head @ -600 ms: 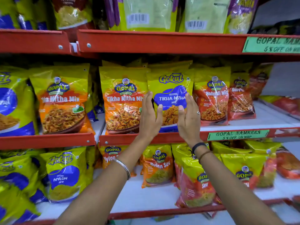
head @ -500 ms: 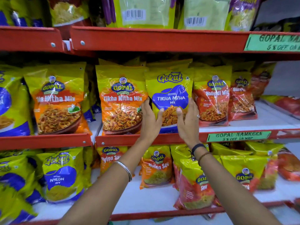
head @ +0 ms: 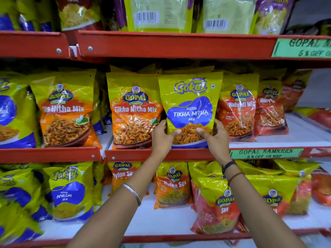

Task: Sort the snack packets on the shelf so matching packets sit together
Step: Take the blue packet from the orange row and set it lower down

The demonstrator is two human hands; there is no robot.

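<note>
A yellow-green Gokul Tikha Mitha Mix packet (head: 189,104) with a blue patch stands upright at the front of the middle shelf (head: 179,154). My left hand (head: 162,136) grips its lower left edge and my right hand (head: 214,136) grips its lower right edge, thumbs across the front. An orange Gopal Tikha Mitha Mix packet (head: 134,111) stands directly to its left. A red Gopal Nadiyadi Mix packet (head: 239,111) is on its right, partly hidden behind it. Another orange Gopal Tikha Mitha Mix packet (head: 64,111) stands in the left bay.
Blue-and-yellow Gokul packets (head: 12,111) fill the far left. On the lower shelf are a Gokul Nylon Sev packet (head: 69,192), orange Gopal Nylon Sev packets (head: 172,185) and red Gopal Sev packets (head: 217,204). The upper shelf edge (head: 170,44) overhangs. A green price label (head: 265,153) marks the rail.
Both hands have slid down from the packet's sides to its bottom corners and closed on it. The packet now stands further forward.
</note>
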